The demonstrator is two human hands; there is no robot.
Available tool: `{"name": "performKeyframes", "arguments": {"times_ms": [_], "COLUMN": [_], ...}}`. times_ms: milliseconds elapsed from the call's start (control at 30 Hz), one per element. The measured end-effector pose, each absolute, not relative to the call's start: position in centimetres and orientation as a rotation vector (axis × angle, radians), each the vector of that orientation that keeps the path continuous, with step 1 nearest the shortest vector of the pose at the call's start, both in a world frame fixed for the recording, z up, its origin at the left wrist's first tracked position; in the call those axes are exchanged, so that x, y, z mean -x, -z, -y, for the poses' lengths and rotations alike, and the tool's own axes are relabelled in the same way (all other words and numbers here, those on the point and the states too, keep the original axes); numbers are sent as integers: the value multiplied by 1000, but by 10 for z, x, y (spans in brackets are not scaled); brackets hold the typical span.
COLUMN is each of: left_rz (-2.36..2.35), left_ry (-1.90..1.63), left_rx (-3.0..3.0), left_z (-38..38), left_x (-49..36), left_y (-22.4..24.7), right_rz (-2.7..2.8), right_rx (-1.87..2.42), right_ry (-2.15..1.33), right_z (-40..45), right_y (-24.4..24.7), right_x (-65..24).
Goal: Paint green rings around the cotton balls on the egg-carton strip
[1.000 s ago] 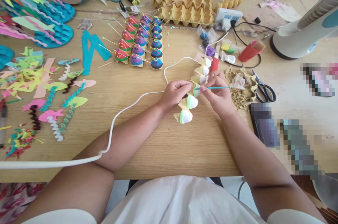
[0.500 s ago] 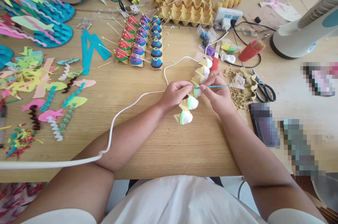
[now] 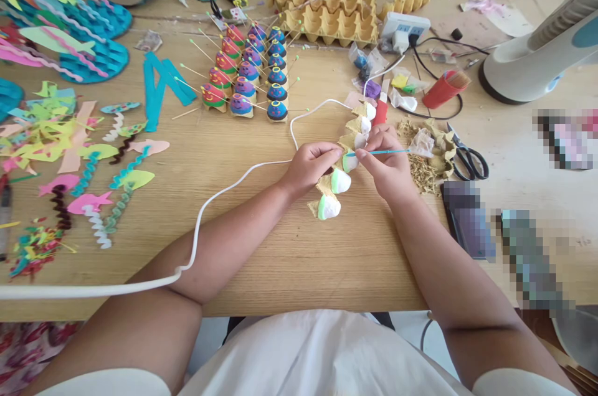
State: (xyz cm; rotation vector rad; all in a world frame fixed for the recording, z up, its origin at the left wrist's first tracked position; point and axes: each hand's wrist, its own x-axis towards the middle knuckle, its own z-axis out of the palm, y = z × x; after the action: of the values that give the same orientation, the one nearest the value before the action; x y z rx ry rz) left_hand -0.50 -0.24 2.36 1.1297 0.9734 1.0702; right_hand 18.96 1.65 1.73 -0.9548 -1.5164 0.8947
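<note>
A strip of egg carton (image 3: 326, 185) slants across the middle of the table. Its cups are topped with white, and the nearer ones have a light green band along the lower edge. My left hand (image 3: 312, 167) is closed on the strip's left side, thumb and index finger pinching it near the middle cup. My right hand (image 3: 385, 162) pinches a thin blue stick (image 3: 390, 151), whose left end lies against that middle cup. Whether the stick's tip is a brush or a point is hidden by my fingers.
Rows of painted egg cups (image 3: 242, 104) with pins stand behind. A white cable (image 3: 224, 187) crosses my left forearm. To the right are black scissors (image 3: 469, 159), shavings (image 3: 422, 173), a red cup of sticks (image 3: 443, 89) and a phone (image 3: 467, 221). Paper fish (image 3: 91, 203) lie left.
The blue stick has shifted very slightly to the right with my right fingers. My left hand and the carton strip stay where they were.
</note>
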Motion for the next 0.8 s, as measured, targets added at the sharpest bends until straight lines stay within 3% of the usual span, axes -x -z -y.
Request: {"name": "performKeyframes", "arguments": {"times_ms": [800], "left_rz": [-946], "left_ry": [-1054], "left_rx": [-1177], "left_z": [3], "left_x": [5], "left_y": [-24], "right_rz": [1460], "right_rx": [975], "right_ry": [-938], "right_z": [-19], "right_y": [-16], "right_x": [-190]}}
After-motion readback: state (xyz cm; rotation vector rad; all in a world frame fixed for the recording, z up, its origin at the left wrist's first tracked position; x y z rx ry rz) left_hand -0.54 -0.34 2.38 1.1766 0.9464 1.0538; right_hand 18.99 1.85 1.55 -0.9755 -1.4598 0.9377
